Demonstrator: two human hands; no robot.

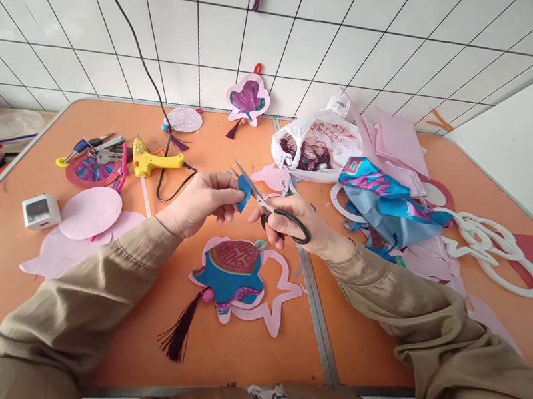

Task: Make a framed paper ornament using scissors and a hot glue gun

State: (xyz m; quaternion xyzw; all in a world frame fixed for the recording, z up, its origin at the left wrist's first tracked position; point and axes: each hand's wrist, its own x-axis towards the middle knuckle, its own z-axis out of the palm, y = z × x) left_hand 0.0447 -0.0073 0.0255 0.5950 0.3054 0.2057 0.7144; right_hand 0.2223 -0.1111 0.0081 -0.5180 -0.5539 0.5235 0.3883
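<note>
Between the thumb and fingers of my left hand (pixel 211 200) is a small blue fabric piece (pixel 244 193). My right hand (pixel 303 224) has its fingers through the black handles of a pair of scissors (pixel 290 222). The scissor blades are parted and reach up to the right edge of the blue piece. On the table below my hands lies a blue, gold and pink elephant-shaped fabric ornament (pixel 232 272) on pink backing, with a dark tassel (pixel 180 329) at its left. A pink cut-out outline (pixel 273 303) lies partly under it.
A yellow glue gun (pixel 156 159) with a black cord lies at the back left, near pink ovals (pixel 90 212) and a white charger (pixel 40 211). A white plastic bag (pixel 338 137), blue fabric (pixel 388 200) and white rings (pixel 493 244) crowd the right. A tiled wall (pixel 201 41) bounds the back.
</note>
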